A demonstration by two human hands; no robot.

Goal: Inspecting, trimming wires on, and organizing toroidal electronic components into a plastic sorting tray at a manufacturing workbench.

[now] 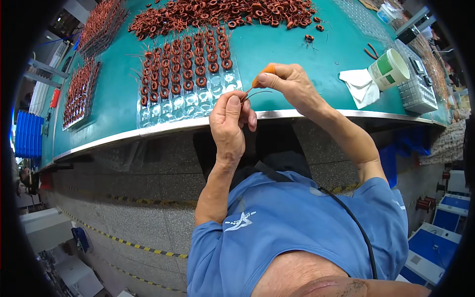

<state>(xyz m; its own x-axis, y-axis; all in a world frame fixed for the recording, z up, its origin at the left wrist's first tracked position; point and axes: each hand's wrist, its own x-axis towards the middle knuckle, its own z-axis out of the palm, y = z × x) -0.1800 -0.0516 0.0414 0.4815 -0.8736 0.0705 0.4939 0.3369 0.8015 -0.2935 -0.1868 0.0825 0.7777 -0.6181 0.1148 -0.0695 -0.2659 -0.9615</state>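
Both my hands meet just above the table's front edge. With thumb and fingers, my left hand pinches a small copper-wound ring coil, mostly hidden by the fingers; a dark wire end sticks out to the right. Closed round the orange handle of a thin-shafted hand tool is my right hand. The tool slants down to the left, its tip at the coil; the tip's shape is too small to make out. Just left of my hands lies a clear plastic tray with rows of upright copper ring coils.
A heap of loose coils covers the back of the green table. More filled trays stand at the left. To the right are a white cloth, a tipped white-and-green tub and red-handled pliers.
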